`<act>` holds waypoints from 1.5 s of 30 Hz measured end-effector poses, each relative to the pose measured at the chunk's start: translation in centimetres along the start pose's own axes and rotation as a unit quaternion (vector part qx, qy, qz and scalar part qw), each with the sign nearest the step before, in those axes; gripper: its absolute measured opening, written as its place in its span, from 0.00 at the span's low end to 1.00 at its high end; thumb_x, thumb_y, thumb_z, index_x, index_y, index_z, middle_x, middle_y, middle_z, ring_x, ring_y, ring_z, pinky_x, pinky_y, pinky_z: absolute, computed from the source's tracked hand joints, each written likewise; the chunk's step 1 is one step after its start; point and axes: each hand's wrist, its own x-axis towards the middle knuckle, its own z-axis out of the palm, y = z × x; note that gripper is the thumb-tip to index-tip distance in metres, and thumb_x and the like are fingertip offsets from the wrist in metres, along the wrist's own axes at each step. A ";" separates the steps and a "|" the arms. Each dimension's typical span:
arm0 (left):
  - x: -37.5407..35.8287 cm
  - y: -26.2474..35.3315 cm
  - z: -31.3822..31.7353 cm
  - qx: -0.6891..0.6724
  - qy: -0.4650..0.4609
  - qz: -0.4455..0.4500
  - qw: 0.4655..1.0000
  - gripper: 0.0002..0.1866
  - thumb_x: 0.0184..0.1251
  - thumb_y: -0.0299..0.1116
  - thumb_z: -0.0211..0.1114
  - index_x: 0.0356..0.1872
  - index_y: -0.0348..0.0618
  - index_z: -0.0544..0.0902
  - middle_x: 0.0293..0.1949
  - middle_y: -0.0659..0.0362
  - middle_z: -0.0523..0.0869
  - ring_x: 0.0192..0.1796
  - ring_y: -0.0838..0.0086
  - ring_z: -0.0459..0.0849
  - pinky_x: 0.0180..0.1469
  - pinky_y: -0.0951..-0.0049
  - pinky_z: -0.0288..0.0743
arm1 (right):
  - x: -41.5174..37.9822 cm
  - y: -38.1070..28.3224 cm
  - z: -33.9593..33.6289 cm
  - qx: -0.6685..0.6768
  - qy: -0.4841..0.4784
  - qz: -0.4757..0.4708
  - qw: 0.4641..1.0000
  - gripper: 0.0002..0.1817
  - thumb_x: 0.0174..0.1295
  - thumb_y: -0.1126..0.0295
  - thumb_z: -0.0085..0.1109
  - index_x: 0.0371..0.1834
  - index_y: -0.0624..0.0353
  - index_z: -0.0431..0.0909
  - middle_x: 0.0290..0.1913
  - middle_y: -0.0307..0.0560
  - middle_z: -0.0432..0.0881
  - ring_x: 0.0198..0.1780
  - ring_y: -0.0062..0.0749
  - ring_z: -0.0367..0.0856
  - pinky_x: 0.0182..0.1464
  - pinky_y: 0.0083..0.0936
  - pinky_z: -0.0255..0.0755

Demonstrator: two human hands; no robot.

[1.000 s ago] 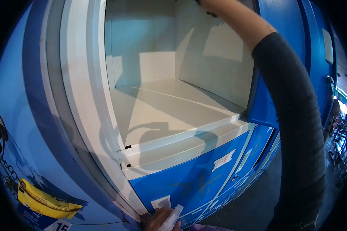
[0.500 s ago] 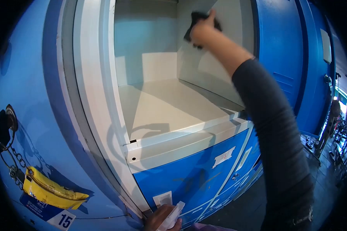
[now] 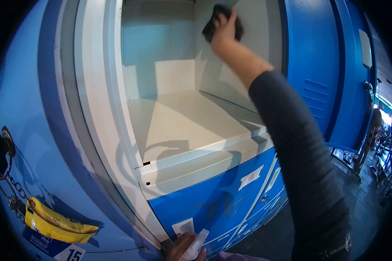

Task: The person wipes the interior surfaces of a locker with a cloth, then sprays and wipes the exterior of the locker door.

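Note:
My right hand [image 3: 224, 32] presses a dark cloth [image 3: 218, 14] against the right inner wall [image 3: 259, 56] of a locker compartment, high above its pale floor [image 3: 191, 124]. The fingers lie bent over the cloth, with one pointing up. Low in the view, my left hand [image 3: 180, 247] is wrapped round a whitish, translucent object [image 3: 196, 246], most of which is cut off by the lower edge. That hand is in front of the blue locker door [image 3: 204, 209] below the compartment.
An open blue door [image 3: 311, 56] stands to the right of the compartment. At left, a yellow pouch [image 3: 59, 224] and a blue tag numbered 15 [image 3: 72, 252] hang by a chain from a lock [image 3: 4, 148] on a blue panel. Equipment [image 3: 381, 161] stands along the floor at far right.
My right hand and the cloth have shifted slightly up and left in the view, still at the right wall. The camera has turned a little; my left hand keeps its hold.

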 end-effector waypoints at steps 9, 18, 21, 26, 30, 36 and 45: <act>-1.2 -0.2 0.1 -0.019 -0.016 -0.056 0.998 0.25 0.51 0.20 0.65 0.55 0.40 0.77 0.38 0.49 0.80 0.37 0.53 0.80 0.39 0.59 0.74 | -0.4 1.1 0.9 0.042 0.039 -0.024 0.998 0.30 0.66 0.48 0.42 0.71 0.40 0.62 0.76 0.33 0.53 0.77 0.34 0.46 0.66 0.75 0.25; 0.2 0.5 -0.4 0.015 -0.027 -0.051 0.998 0.25 0.50 0.19 0.64 0.54 0.41 0.78 0.35 0.49 0.79 0.35 0.53 0.78 0.37 0.56 0.72 | 1.9 7.1 -2.7 0.071 0.008 0.005 0.997 0.27 0.69 0.52 0.42 0.71 0.42 0.63 0.76 0.38 0.52 0.77 0.44 0.43 0.64 0.80 0.30; 0.2 0.6 -0.3 0.031 -0.037 -0.062 0.997 0.25 0.50 0.19 0.64 0.54 0.41 0.78 0.34 0.49 0.78 0.35 0.52 0.77 0.36 0.55 0.71 | 0.3 3.4 -2.4 0.057 -0.018 -0.038 0.997 0.28 0.68 0.51 0.45 0.70 0.42 0.64 0.75 0.40 0.54 0.76 0.46 0.46 0.63 0.81 0.34; 0.2 0.9 -0.2 -0.003 0.002 -0.044 0.999 0.25 0.50 0.20 0.65 0.54 0.40 0.78 0.34 0.48 0.78 0.35 0.51 0.77 0.36 0.55 0.71 | -2.6 -3.6 -1.5 0.031 -0.073 -0.068 0.995 0.27 0.59 0.56 0.57 0.64 0.45 0.73 0.69 0.40 0.64 0.69 0.44 0.59 0.62 0.83 0.32; -0.4 0.6 0.0 0.016 -0.010 -0.027 0.999 0.25 0.50 0.19 0.65 0.54 0.39 0.77 0.37 0.48 0.78 0.36 0.52 0.78 0.38 0.56 0.72 | -3.1 -1.4 -1.0 0.060 -0.032 -0.076 0.995 0.25 0.60 0.53 0.56 0.62 0.43 0.75 0.68 0.37 0.66 0.69 0.37 0.60 0.63 0.82 0.29; 0.2 0.8 -0.2 -0.006 -0.008 -0.023 1.000 0.26 0.50 0.19 0.64 0.55 0.39 0.77 0.37 0.48 0.80 0.36 0.52 0.79 0.38 0.56 0.73 | -0.3 9.1 -3.6 0.100 0.007 -0.028 0.995 0.29 0.66 0.49 0.47 0.70 0.43 0.65 0.75 0.42 0.56 0.76 0.46 0.46 0.64 0.80 0.35; -0.6 -0.5 0.5 -0.010 0.000 -0.029 1.000 0.25 0.49 0.19 0.63 0.54 0.40 0.78 0.34 0.51 0.81 0.34 0.54 0.80 0.36 0.57 0.74 | 2.7 7.8 -2.0 0.107 0.028 -0.012 0.994 0.26 0.68 0.52 0.46 0.69 0.42 0.67 0.75 0.35 0.56 0.76 0.42 0.47 0.63 0.80 0.30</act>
